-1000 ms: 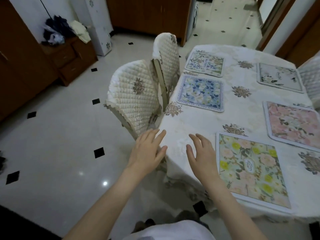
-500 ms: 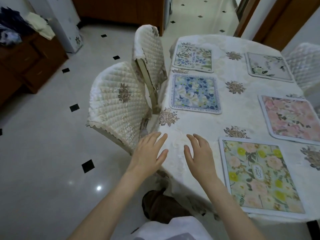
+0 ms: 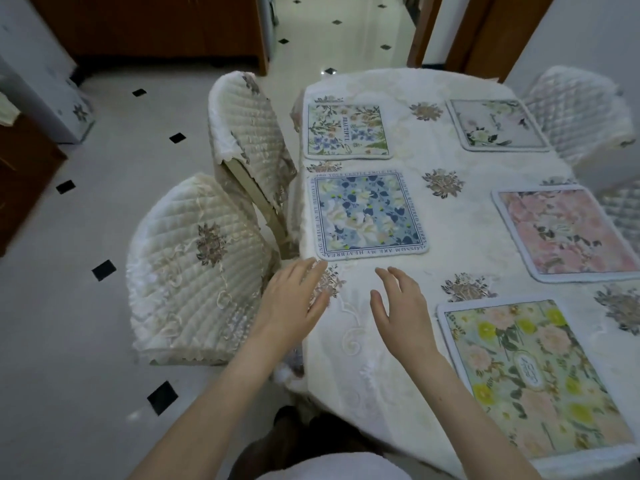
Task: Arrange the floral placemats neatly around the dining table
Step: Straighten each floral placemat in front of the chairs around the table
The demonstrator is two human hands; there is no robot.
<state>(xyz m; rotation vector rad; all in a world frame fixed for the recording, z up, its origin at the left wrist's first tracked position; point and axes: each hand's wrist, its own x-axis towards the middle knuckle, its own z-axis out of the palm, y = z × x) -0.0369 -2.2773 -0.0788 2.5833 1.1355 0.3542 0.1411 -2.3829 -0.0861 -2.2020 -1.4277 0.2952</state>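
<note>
Head view: both my hands out over the near-left part of the surface (image 3: 460,216), which has a cream lace cloth on it. Left hand (image 3: 294,299) spread wide, palm down, holding nothing, at the left edge of the surface, fingertips just short of the blue placemat (image 3: 369,213). Right hand (image 3: 401,313) also wide and holding nothing, fingers loosely curved, hovering over bare cloth between the blue placemat and the yellow placemat (image 3: 530,375); cannot tell if it touches the cloth.

Five floral placemats lie flat. Blue one on the left side, mid-length, slightly rotated. Green-and-blue placemat (image 3: 347,130) just beyond it, also left side, near but apart. Pale white-flower placemat (image 3: 497,124) far right. Pink placemat (image 3: 568,232) right side, mid-length, its right edge cut off by the frame. Yellow one nearest me on the right, just beside my right forearm.

Two quilted cream chairs on the left: near chair (image 3: 197,268) beside my left hand, far chair (image 3: 249,133) tilted against the surface edge. Another quilted chair (image 3: 578,109) at far right. White tile floor (image 3: 69,323) with small black diamonds.
</note>
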